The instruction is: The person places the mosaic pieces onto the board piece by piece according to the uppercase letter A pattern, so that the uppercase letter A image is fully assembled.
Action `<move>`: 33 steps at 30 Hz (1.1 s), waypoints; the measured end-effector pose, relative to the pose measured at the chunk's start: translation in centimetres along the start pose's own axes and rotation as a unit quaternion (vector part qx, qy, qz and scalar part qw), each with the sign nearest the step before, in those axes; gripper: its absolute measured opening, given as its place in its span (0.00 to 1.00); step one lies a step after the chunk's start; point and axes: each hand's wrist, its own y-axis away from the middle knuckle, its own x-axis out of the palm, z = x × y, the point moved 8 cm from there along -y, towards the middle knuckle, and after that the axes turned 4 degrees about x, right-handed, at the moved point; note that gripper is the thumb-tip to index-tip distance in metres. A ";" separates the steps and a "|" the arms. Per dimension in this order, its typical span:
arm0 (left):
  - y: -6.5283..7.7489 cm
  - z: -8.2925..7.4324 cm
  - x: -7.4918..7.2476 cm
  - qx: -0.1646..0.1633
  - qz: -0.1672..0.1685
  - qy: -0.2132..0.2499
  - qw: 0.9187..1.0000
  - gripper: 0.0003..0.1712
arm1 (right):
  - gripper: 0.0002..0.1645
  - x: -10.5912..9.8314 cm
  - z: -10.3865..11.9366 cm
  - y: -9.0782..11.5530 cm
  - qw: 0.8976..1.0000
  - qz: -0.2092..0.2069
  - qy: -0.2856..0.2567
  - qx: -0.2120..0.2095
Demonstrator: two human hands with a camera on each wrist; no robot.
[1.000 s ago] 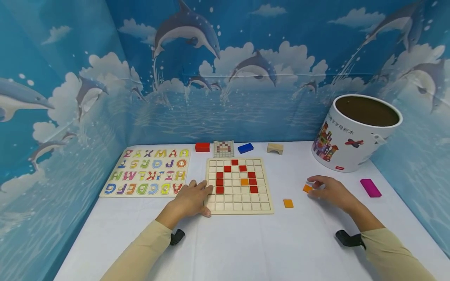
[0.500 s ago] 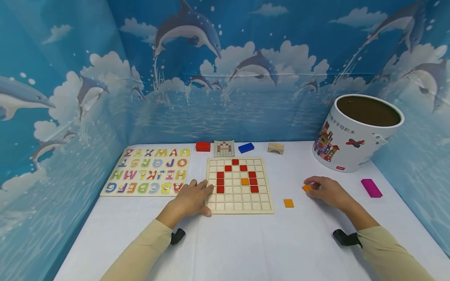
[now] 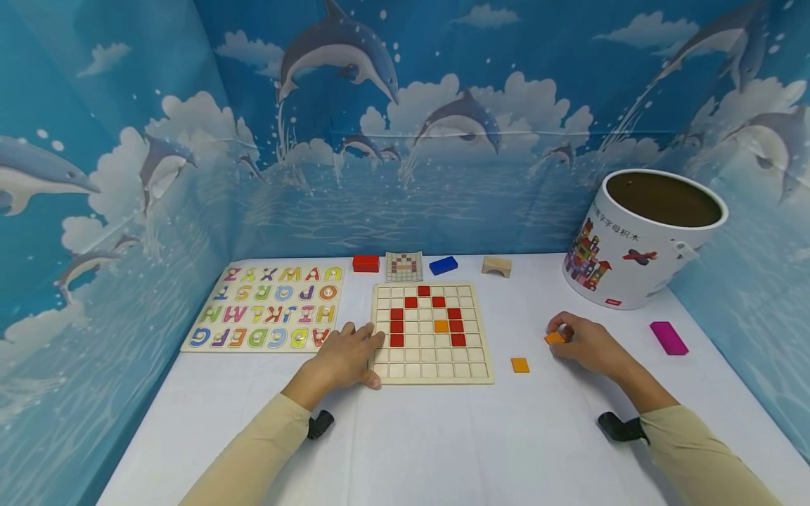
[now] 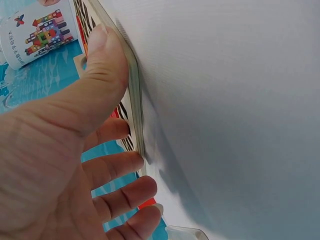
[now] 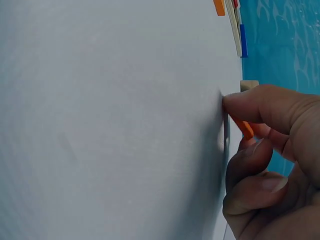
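Note:
An orange square tile (image 3: pixel 555 338) is pinched between the thumb and fingers of my right hand (image 3: pixel 585 341), over the right side of the table. In the right wrist view the tile (image 5: pixel 244 126) is tilted and partly hidden by the fingers. A second orange tile (image 3: pixel 520 365) lies flat between that hand and the wooden grid board (image 3: pixel 419 372). Several red tiles (image 3: pixel 396 327) form an arch-like outline on the board, with one orange tile (image 3: pixel 441 326) inside it. My left hand (image 3: pixel 346 355) rests at the board's left edge, fingers spread, thumb by the near corner.
A wooden alphabet board (image 3: pixel 262 299) lies at the left. Behind the grid stand a red block (image 3: pixel 365 263), a small pattern card (image 3: pixel 403 267), a blue block (image 3: pixel 443 265) and a wooden arch block (image 3: pixel 497 266). A white bucket (image 3: pixel 623 256) and a magenta block (image 3: pixel 669 338) are at the right.
My right fingers have closed on the orange tile and tilted it up off the table. The left hand and the grid board have stayed in place.

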 end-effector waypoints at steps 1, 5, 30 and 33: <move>0.0 0.0 0.0 0.000 -0.001 0.001 1.000 0.54 | 0.20 0.0 0.0 -0.1 1.000 0.000 -0.002 0.001; 0.0 0.1 0.1 -0.001 -0.001 0.003 1.000 0.54 | 0.20 0.0 -0.2 -0.2 1.000 0.000 -0.016 0.000; -0.1 0.2 0.3 -0.005 -0.002 0.011 1.000 0.55 | 0.31 -0.1 6.6 -3.2 0.970 -0.016 -0.239 -0.032; -0.1 0.2 0.3 -0.005 -0.002 0.011 1.000 0.55 | 0.31 0.8 8.9 -4.1 0.968 -0.004 -0.246 -0.043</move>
